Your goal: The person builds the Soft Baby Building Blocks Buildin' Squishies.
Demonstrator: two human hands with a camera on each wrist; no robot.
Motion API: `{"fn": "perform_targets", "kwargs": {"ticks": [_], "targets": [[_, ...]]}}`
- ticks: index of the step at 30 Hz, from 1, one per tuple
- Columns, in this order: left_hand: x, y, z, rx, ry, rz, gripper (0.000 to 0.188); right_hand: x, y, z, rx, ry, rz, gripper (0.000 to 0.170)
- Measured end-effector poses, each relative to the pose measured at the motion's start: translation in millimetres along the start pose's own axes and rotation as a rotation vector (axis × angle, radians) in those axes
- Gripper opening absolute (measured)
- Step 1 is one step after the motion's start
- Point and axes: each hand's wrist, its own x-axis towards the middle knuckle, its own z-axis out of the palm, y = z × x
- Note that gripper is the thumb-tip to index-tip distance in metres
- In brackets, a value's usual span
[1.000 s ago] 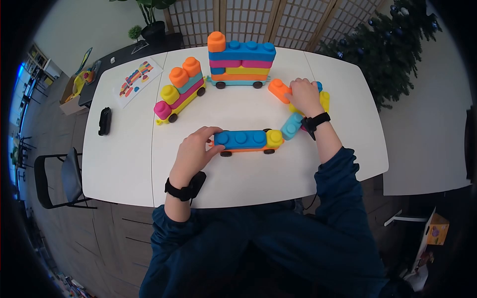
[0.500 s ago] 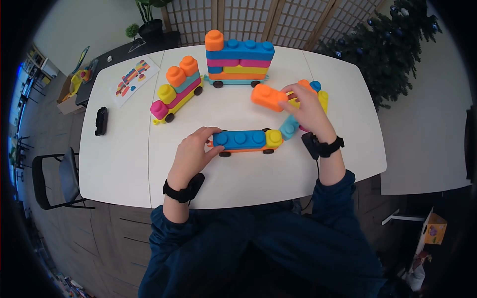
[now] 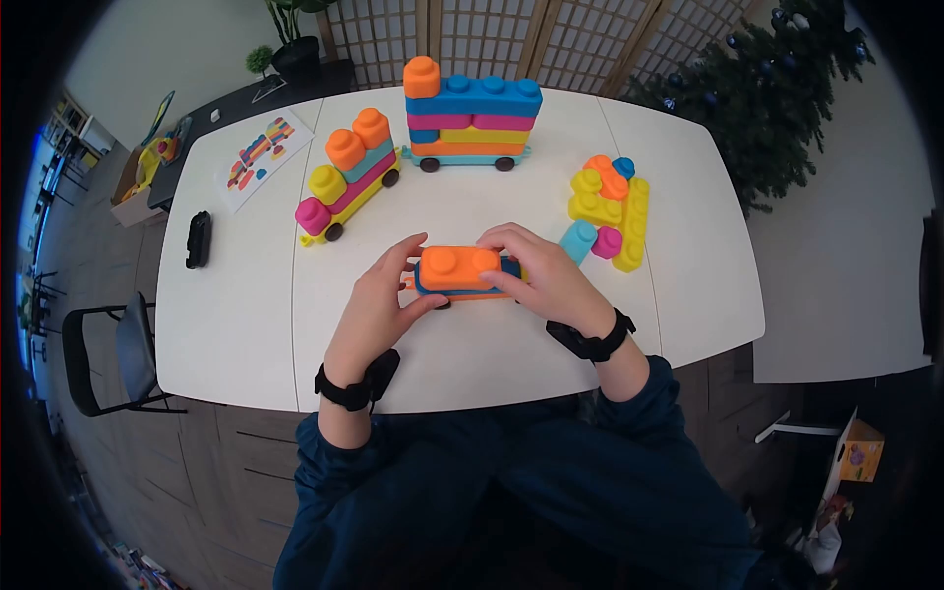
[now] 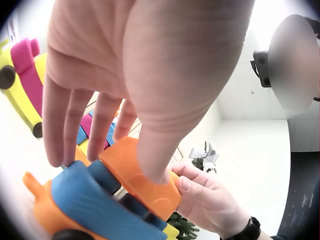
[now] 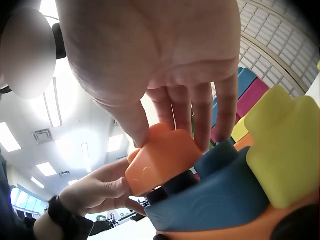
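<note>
My right hand (image 3: 553, 280) pinches an orange two-stud toy block (image 3: 460, 273) between thumb and fingers. The block is tilted over the studs of a long blue block (image 5: 220, 195), with a gap showing between them in the right wrist view. My left hand (image 3: 369, 303) spans the block's left end, thumb on the near side and fingers on the far side. Under the blue block is an orange wheeled base (image 4: 44, 210). A yellow block (image 5: 285, 145) stands on the base's right end, largely covered by my right hand in the head view.
Loose blocks lie to the right, among them a long yellow block (image 3: 635, 224), a light-blue block (image 3: 578, 239) and a pink block (image 3: 607, 242). Behind stand a tall block wagon (image 3: 472, 123) and a yellow-based wagon (image 3: 359, 192). A picture sheet (image 3: 264, 157) and a black case (image 3: 199, 239) lie left.
My right hand has brought the orange block from the loose pile at the right, leftward and nearer, over the blue block. My left hand has stayed at the wagon's left end.
</note>
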Motion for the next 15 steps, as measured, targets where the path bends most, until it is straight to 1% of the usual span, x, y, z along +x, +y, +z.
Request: {"fn": "perform_targets", "kwargs": {"ticks": [2, 8, 10, 15], "targets": [[0, -1, 0, -0.025, -0.004, 0.005, 0.069, 1, 0, 3, -0.01, 0.003, -0.025, 0.03], [0, -8, 0, -0.062, -0.013, 0.04, 0.059, 2, 2, 11, -0.016, 0.042, -0.068, 0.033], [1, -8, -1, -0.066, -0.017, 0.033, 0.057, 3, 3, 14, -0.028, 0.105, -0.12, 0.031], [1, -10, 0, -0.083, -0.005, 0.02, 0.056, 4, 7, 19, -0.071, 0.103, -0.121, 0.035]]}}
